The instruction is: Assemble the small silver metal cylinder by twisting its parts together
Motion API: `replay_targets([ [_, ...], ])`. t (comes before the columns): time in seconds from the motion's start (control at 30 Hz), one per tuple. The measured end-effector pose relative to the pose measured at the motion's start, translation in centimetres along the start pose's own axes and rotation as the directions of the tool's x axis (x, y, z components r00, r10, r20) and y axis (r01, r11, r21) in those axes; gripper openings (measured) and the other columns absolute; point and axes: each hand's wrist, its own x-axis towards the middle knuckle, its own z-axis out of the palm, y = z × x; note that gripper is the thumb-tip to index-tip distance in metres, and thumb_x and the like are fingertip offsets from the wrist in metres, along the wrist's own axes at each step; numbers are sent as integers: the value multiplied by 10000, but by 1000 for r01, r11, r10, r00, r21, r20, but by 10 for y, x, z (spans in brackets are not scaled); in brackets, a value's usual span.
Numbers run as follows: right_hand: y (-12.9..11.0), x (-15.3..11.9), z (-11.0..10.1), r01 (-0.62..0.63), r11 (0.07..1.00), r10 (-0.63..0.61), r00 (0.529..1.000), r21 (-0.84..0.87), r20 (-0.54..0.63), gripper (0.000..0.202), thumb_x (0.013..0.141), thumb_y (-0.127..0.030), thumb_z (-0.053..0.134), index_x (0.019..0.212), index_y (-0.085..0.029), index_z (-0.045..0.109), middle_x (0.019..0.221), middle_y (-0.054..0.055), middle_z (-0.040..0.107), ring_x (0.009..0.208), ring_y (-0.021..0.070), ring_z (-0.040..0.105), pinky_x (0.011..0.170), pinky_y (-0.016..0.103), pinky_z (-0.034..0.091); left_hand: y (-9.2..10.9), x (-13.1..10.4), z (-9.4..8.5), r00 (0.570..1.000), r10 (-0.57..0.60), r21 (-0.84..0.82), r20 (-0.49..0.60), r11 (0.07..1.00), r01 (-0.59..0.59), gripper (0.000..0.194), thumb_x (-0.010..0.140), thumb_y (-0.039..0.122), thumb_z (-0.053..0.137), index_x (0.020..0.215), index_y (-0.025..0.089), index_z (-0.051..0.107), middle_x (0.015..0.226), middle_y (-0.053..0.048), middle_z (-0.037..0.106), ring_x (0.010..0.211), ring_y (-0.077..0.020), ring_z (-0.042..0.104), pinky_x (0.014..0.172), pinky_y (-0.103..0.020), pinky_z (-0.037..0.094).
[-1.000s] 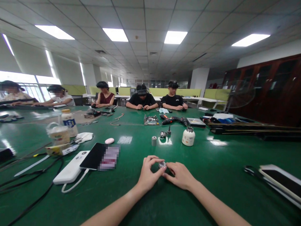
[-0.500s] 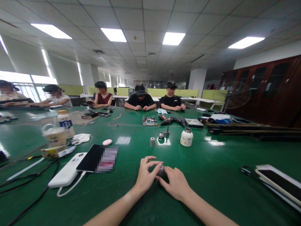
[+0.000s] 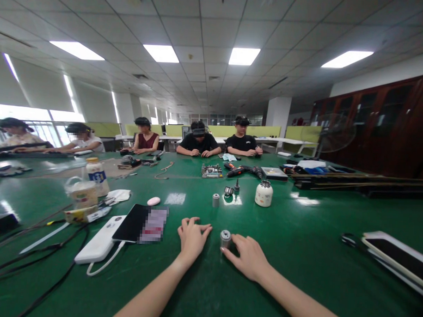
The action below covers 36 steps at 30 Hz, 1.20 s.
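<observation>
A small grey metal cylinder (image 3: 225,239) with a round, patterned top stands upright on the green table in front of me. My right hand (image 3: 247,255) grips its right and near side between thumb and fingers. To the left of the cylinder, apart from it, my left hand (image 3: 192,237) is open over the table with its fingers spread and holds nothing. Farther back stands a second, similar metal cylinder (image 3: 215,200). Beside that are a small dark metal part (image 3: 228,192) and a dark pointed fitting (image 3: 236,186).
A white jar (image 3: 263,194) stands behind my right hand. At left lie a phone (image 3: 134,223), a white power bank (image 3: 99,240) and cables. A circuit board (image 3: 211,171) and a power drill (image 3: 242,170) lie farther back. Several people sit across the table.
My left hand has let go of the cylinder and moved left, its fingers opening. My right hand stays at the cylinder, whose top now shows. The camera view has shifted slightly.
</observation>
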Motion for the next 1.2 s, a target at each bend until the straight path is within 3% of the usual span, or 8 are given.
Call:
replay_targets([
  [0.23,0,0,1,9,1000,-9,1000,4,-2,273,937,-439,504,951,-200,636,916,65,713,804,231,660,699,310,395,26,-3,-10,988,147,-81,-40,985,-150,154,897,302,609,955,275,749,968,-58,655,1021,-263,505,907,-443,394],
  [0.47,2,0,5,16,1000,-16,1000,-4,-7,236,923,-375,529,1048,-198,623,935,60,722,836,233,670,719,315,405,54,-23,-9,960,279,-196,27,943,-268,101,859,266,665,921,300,738,935,-25,657,984,-235,537,873,-398,432],
  [0.83,1,0,3,11,1000,-11,1000,-13,-5,243,936,-410,509,926,-194,620,894,56,710,782,221,659,700,316,405,50,-19,-8,970,241,-221,32,948,-228,140,886,262,620,965,283,733,914,-37,662,962,-242,538,851,-411,445],
  [1.2,2,0,3,14,1000,-14,1000,-1,3,221,931,-382,524,989,-192,621,936,63,721,846,242,674,733,328,416,52,-22,-10,954,284,-238,96,937,-255,200,931,248,534,1027,271,708,941,-46,677,962,-238,541,846,-412,445],
])
